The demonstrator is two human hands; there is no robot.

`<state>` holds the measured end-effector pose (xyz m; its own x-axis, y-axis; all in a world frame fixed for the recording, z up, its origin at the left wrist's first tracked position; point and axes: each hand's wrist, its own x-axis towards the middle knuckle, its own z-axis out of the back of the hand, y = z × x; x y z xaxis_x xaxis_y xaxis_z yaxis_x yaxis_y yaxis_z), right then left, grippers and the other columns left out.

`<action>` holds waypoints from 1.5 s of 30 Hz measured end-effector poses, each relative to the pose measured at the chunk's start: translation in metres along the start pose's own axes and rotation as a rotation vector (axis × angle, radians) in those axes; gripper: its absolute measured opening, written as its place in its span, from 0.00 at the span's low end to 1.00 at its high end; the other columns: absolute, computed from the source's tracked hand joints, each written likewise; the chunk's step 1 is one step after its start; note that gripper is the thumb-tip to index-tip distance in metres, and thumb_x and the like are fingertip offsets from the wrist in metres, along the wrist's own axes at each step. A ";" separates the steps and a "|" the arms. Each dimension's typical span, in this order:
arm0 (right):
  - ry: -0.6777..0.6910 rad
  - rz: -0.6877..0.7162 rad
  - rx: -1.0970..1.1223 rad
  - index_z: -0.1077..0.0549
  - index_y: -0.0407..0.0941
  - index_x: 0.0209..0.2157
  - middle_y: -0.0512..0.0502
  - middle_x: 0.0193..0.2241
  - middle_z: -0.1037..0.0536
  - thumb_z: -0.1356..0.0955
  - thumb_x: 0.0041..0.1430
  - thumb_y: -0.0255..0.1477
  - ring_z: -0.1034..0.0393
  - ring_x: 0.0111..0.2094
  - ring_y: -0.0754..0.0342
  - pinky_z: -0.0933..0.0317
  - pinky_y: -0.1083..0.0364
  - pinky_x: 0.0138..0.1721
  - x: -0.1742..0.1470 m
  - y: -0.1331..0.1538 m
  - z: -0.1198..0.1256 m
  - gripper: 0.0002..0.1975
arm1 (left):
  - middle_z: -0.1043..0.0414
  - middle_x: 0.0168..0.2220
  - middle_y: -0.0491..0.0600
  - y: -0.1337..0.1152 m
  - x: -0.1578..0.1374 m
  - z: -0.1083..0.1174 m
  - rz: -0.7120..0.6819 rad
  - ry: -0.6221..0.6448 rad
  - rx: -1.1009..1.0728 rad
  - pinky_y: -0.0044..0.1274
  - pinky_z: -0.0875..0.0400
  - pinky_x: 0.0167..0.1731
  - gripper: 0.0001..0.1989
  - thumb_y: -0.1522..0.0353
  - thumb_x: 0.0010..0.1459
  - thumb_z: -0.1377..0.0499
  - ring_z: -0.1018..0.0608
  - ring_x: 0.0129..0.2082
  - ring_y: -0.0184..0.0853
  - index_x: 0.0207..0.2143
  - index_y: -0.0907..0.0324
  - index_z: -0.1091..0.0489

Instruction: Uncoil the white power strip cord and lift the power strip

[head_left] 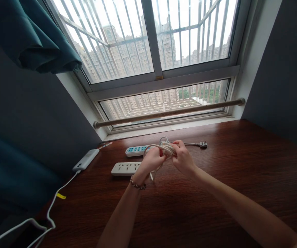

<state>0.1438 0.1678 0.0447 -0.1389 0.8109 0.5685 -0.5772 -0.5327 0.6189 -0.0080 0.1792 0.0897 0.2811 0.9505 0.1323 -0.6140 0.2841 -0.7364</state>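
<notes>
Cord bundle (166,148): white power cable gathered into several loops, held above the wooden desk (215,193) in front of the window (161,69), between both hands. Left hand (152,160): fingers curled closed around the left part of the loops; beaded bracelet (137,185) at the wrist. Right hand (181,158): fingers closed on the right part of the bundle, thumb side toward the loops. One strand hangs down below the left hand toward the desk; another runs right from the bundle to a plug (203,144) lying on the desk.

Nearby, left to right: white power bank (86,159) with its white cable (50,213) trailing off the desk edge; white power strip (125,168) just beside the left hand; power strip with blue sockets (136,150) behind it.
</notes>
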 end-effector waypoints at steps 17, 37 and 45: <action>0.108 -0.142 0.198 0.25 0.41 0.32 0.50 0.25 0.26 0.36 0.46 0.24 0.34 0.26 0.57 0.44 0.60 0.29 0.015 0.000 0.022 0.11 | 0.32 0.21 0.45 0.004 0.001 -0.003 0.024 -0.049 0.225 0.22 0.44 0.24 0.08 0.65 0.43 0.42 0.32 0.24 0.32 0.21 0.62 0.33; 0.038 -0.040 0.165 0.32 0.40 0.38 0.48 0.30 0.28 0.33 0.45 0.23 0.36 0.30 0.56 0.45 0.59 0.31 0.008 0.005 0.017 0.15 | 0.31 0.22 0.45 -0.006 -0.007 -0.005 -0.045 -0.108 0.255 0.21 0.42 0.25 0.06 0.69 0.48 0.46 0.30 0.23 0.30 0.23 0.62 0.32; 0.051 -0.202 0.393 0.32 0.40 0.35 0.48 0.29 0.26 0.35 0.44 0.22 0.33 0.30 0.55 0.42 0.58 0.33 0.013 -0.007 0.013 0.13 | 0.31 0.21 0.46 0.010 -0.002 0.006 0.033 -0.029 0.179 0.21 0.40 0.23 0.08 0.65 0.46 0.42 0.30 0.23 0.31 0.23 0.63 0.32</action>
<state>0.1562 0.1787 0.0544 -0.1000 0.9138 0.3936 -0.2484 -0.4060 0.8795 -0.0190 0.1813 0.0864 0.2389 0.9621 0.1316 -0.7448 0.2685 -0.6109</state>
